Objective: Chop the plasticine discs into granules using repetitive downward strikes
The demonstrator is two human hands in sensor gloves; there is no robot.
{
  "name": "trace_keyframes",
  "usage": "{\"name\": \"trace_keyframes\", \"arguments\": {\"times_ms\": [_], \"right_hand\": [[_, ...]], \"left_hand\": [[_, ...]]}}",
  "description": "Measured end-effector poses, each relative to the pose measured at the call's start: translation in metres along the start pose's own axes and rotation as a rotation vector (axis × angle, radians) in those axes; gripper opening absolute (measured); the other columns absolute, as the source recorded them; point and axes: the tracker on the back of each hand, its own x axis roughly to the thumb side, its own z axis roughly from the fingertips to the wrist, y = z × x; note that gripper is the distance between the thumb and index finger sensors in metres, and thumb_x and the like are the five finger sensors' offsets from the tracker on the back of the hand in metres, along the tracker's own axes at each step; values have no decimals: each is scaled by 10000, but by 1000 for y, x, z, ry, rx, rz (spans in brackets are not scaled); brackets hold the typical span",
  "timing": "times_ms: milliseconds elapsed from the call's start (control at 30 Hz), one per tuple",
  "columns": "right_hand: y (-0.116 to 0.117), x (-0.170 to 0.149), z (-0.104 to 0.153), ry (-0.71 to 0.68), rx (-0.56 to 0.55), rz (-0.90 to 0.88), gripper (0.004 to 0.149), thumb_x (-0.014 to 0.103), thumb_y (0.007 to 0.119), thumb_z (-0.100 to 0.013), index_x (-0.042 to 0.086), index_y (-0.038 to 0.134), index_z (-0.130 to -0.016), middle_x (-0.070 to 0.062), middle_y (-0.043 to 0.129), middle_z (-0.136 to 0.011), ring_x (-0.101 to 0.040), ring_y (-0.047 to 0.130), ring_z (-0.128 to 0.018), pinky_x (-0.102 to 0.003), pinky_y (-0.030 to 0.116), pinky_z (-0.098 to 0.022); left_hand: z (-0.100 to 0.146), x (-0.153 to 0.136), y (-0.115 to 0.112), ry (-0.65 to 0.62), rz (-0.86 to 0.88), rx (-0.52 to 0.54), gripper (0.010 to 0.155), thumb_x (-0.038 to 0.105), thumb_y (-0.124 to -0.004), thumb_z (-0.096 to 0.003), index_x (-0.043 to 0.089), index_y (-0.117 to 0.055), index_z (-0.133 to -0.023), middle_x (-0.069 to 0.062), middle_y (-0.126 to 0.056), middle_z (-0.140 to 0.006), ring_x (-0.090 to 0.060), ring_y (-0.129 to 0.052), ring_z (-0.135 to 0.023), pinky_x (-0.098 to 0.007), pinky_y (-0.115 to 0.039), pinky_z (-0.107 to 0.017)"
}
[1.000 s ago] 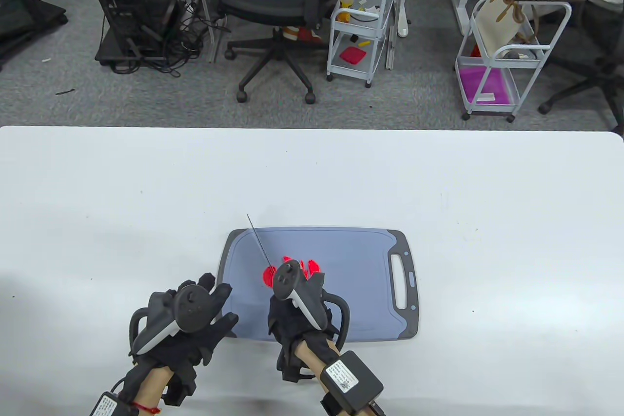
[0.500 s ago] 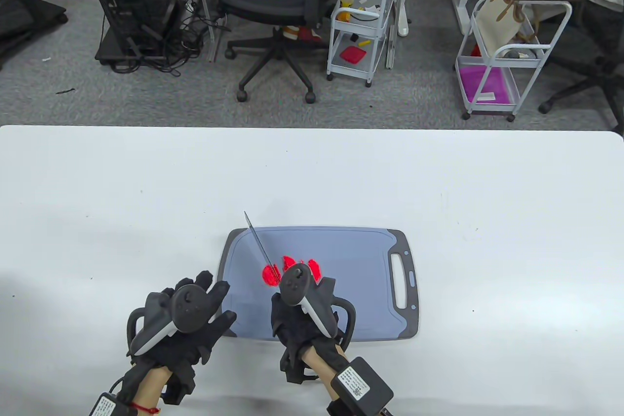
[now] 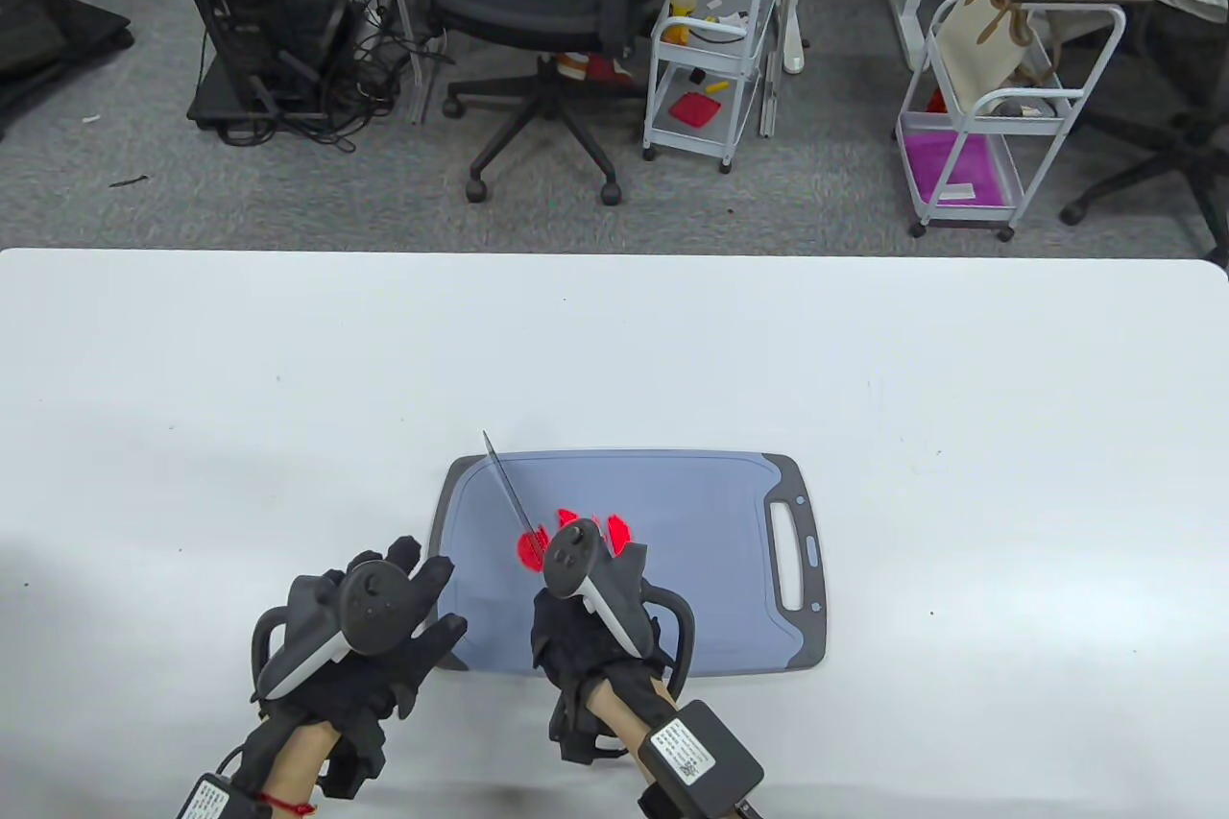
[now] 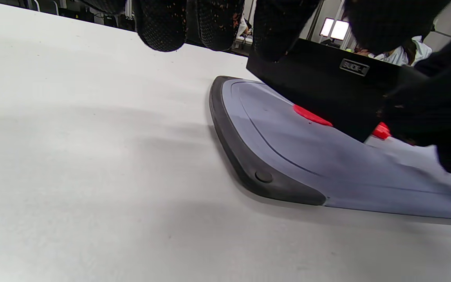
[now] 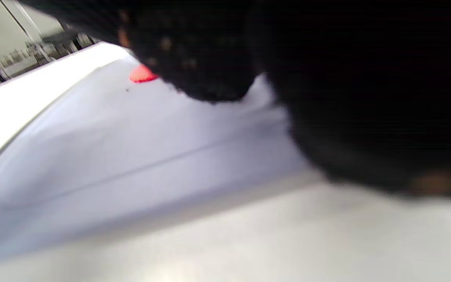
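Red plasticine pieces (image 3: 619, 528) sit on the near-left part of the grey cutting board (image 3: 710, 512), partly hidden by the right hand (image 3: 590, 613). Black cleaver (image 4: 327, 92) edge is down on a red piece (left wrist view shows contact), blade running far-left over the board. Right hand grips the cleaver's handle, its fingers wrapped (right wrist view too blurred to confirm). Left hand (image 3: 370, 637) rests at the board's near-left corner, fingers (image 3: 432, 574) spread, holding nothing. Board lies on the white bench (image 3: 288, 397)
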Motion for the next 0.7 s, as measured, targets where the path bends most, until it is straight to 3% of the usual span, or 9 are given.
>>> {"name": "trace_keyframes", "arguments": {"times_ms": [233,533,700], "right_hand": [[-10,-2,6,40,76,54,475,467,770,-508,78,792,-779,52,989,-356,-273,1090,48,-471,856,13],[-4,-7,2,-9,-22,-24,473,466,792,-495,77,824,-763,46,1003,-346,-271,1080,62,-470,850,22],[-16,-12,8,-44,-38,-99,475,463,797,-492,76,832,-765,39,1005,-348,-277,1078,59,-474,847,20]], "left_hand": [[1,-5,2,18,5,13,721,679,-594,-480,370,-626,-1131,-53,-506,-1288,-481,-587,-1121,-694,-448,-756],[1,-1,0,4,-2,12,720,679,-594,-479,373,-626,-1130,-50,-508,-1288,-480,-586,-1122,-692,-450,-757],[1,-3,2,11,-5,15,722,679,-593,-481,369,-626,-1131,-52,-509,-1288,-483,-584,-1121,-693,-449,-757]]}}
